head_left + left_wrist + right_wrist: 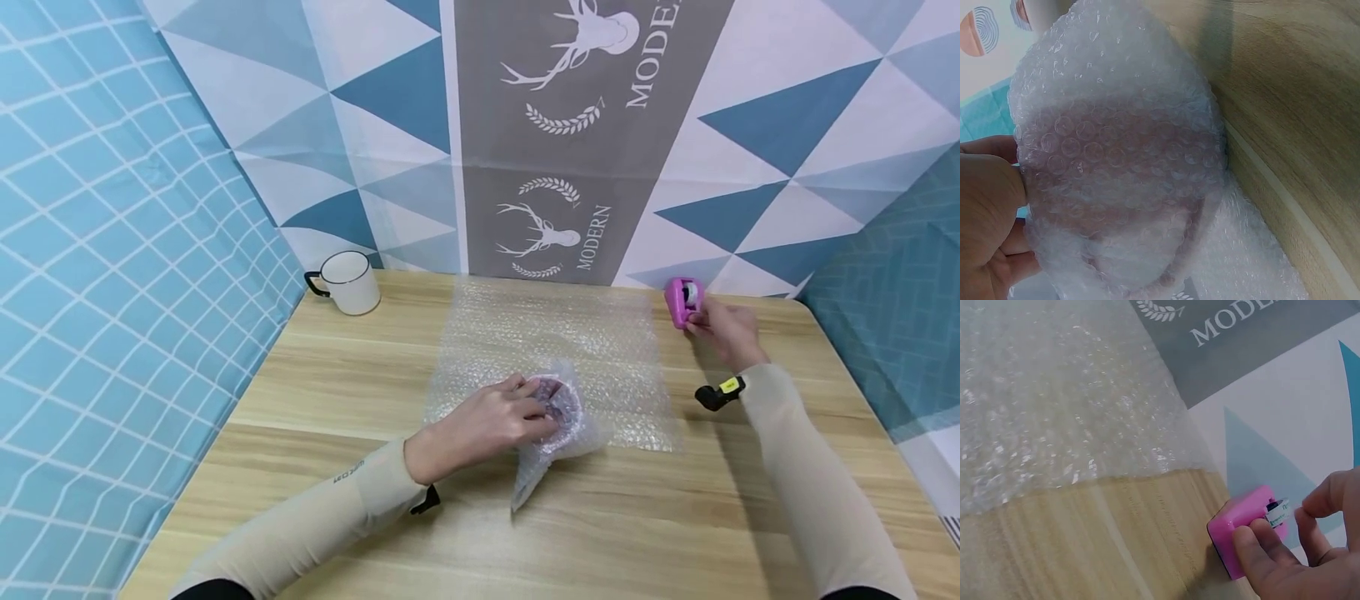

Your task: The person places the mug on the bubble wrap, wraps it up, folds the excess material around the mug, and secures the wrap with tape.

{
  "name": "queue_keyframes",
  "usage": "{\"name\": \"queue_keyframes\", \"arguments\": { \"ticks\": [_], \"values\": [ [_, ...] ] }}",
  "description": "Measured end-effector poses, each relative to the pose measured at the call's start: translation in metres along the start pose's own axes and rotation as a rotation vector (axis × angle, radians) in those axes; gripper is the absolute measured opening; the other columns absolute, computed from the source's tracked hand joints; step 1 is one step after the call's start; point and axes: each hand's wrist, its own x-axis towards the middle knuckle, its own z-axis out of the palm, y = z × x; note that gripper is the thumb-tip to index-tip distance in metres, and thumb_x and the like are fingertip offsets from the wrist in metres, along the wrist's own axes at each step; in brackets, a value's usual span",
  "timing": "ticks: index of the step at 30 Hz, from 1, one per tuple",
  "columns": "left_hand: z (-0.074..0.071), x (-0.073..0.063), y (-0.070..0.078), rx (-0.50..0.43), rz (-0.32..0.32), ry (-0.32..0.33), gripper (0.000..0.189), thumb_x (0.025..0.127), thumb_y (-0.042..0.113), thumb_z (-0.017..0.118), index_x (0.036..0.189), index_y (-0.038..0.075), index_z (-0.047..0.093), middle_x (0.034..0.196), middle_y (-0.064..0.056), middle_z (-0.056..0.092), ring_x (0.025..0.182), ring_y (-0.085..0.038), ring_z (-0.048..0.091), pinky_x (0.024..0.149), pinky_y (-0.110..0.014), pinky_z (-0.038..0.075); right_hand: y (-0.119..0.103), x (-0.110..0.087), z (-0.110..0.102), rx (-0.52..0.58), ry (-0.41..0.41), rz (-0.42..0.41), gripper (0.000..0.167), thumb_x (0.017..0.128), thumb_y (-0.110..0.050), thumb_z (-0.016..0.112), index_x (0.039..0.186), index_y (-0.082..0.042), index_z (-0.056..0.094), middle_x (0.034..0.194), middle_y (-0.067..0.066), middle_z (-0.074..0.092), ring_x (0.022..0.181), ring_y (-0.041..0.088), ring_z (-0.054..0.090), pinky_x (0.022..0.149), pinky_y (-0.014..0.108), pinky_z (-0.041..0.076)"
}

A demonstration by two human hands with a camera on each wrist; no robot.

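Observation:
My left hand (pixel 487 423) grips the rim of a cup wrapped in bubble wrap (pixel 576 408), near the middle of the table. Through the wrap, the left wrist view shows a pinkish body and a curved loop like a handle on the wrapped cup (pixel 1122 150). A loose corner of wrap sticks out towards me. At the back right, my right hand (pixel 733 332) holds a pink tape dispenser (pixel 677 305). Two fingers lie against the dispenser (pixel 1232 534) in the right wrist view, while thumb and another finger come together close to its tape end.
A flat bubble wrap sheet (pixel 517 317) lies behind and under the wrapped cup, reaching the back edge. At the back left stands a white mug (pixel 354 287) with a black handle. Patterned cloth walls (pixel 405 125) bound the wooden table (pixel 322 375) at the back and sides.

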Motion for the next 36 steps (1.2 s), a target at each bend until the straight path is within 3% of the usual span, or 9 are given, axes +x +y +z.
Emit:
{"name": "queue_keyframes", "arguments": {
  "ticks": [4,6,8,11,15,21,26,32,36],
  "values": [
    [0.000,0.000,0.000,0.001,0.002,0.001,0.019,0.091,0.014,0.075,0.107,0.024,0.079,0.102,0.003,0.079,0.110,-0.028,0.074,0.102,-0.044,0.055,0.004,0.000,0.000,-0.033,0.010,-0.021,0.049,0.105,-0.026,0.057,0.141,0.006,0.046,0.083,-0.001,0.070,0.082,0.006,0.069,0.087,0.020,0.059],
    [0.000,-0.001,0.001,0.005,0.003,-0.002,0.020,0.091,0.014,0.075,0.107,0.024,0.079,0.102,0.003,0.079,0.110,-0.027,0.074,0.102,-0.044,0.055,0.004,0.000,-0.001,-0.058,-0.001,-0.019,0.045,0.106,-0.022,0.056,0.140,0.006,0.047,0.083,-0.001,0.070,0.083,0.006,0.070,0.090,0.020,0.059],
    [0.000,0.000,0.001,0.004,0.007,-0.006,0.020,0.092,0.013,0.074,0.108,0.024,0.079,0.103,0.003,0.079,0.111,-0.027,0.074,0.102,-0.044,0.055,0.004,-0.002,-0.003,-0.056,-0.011,-0.009,0.032,0.106,-0.017,0.054,0.131,0.003,0.054,0.082,-0.001,0.071,0.082,0.006,0.071,0.090,0.020,0.058],
    [-0.001,0.001,0.001,0.009,0.012,-0.010,0.020,0.093,0.013,0.073,0.108,0.024,0.079,0.103,0.003,0.078,0.111,-0.027,0.074,0.102,-0.044,0.055,0.002,-0.007,-0.006,0.062,-0.039,0.016,0.017,0.106,-0.010,0.052,0.108,0.000,0.066,0.081,0.004,0.073,0.081,0.009,0.074,0.089,0.021,0.059],
    [-0.001,0.002,0.000,0.010,0.011,-0.003,0.019,0.092,0.013,0.074,0.107,0.023,0.079,0.102,0.003,0.078,0.110,-0.028,0.074,0.102,-0.044,0.055,0.001,-0.014,-0.008,0.194,-0.069,0.014,0.025,0.106,-0.010,0.053,0.091,-0.005,0.072,0.081,0.006,0.075,0.082,0.010,0.075,0.088,0.021,0.059],
    [-0.001,0.002,-0.001,0.007,0.009,-0.002,0.019,0.091,0.011,0.075,0.106,0.022,0.079,0.101,0.003,0.078,0.110,-0.027,0.074,0.102,-0.044,0.055,0.006,-0.020,-0.007,0.198,-0.081,-0.018,0.016,0.107,-0.018,0.054,0.113,-0.007,0.064,0.090,0.001,0.078,0.090,0.008,0.073,0.091,0.018,0.057],
    [-0.001,0.001,0.000,0.008,0.002,0.000,0.020,0.090,0.010,0.076,0.106,0.022,0.078,0.101,0.002,0.078,0.109,-0.027,0.074,0.102,-0.044,0.055,0.015,-0.019,-0.006,0.107,0.002,-0.009,0.025,0.104,-0.024,0.059,0.123,-0.007,0.059,0.095,-0.001,0.077,0.089,0.008,0.072,0.088,0.023,0.060],
    [0.000,0.001,0.000,0.011,0.007,0.002,0.021,0.090,0.010,0.075,0.107,0.022,0.078,0.102,0.003,0.078,0.110,-0.027,0.074,0.102,-0.044,0.056,0.026,-0.017,-0.007,-0.007,0.098,0.060,0.052,0.096,-0.048,0.070,0.125,-0.005,0.060,0.086,0.002,0.078,0.076,0.013,0.077,0.078,0.031,0.064],
    [0.000,0.001,0.001,0.007,0.001,-0.003,0.022,0.090,0.009,0.076,0.108,0.022,0.078,0.103,0.002,0.078,0.111,-0.027,0.074,0.102,-0.044,0.055,0.028,-0.014,-0.007,-0.063,0.170,0.097,0.055,0.092,-0.052,0.073,0.120,-0.007,0.060,0.076,0.000,0.077,0.067,0.012,0.076,0.071,0.030,0.064]
  ]
}}
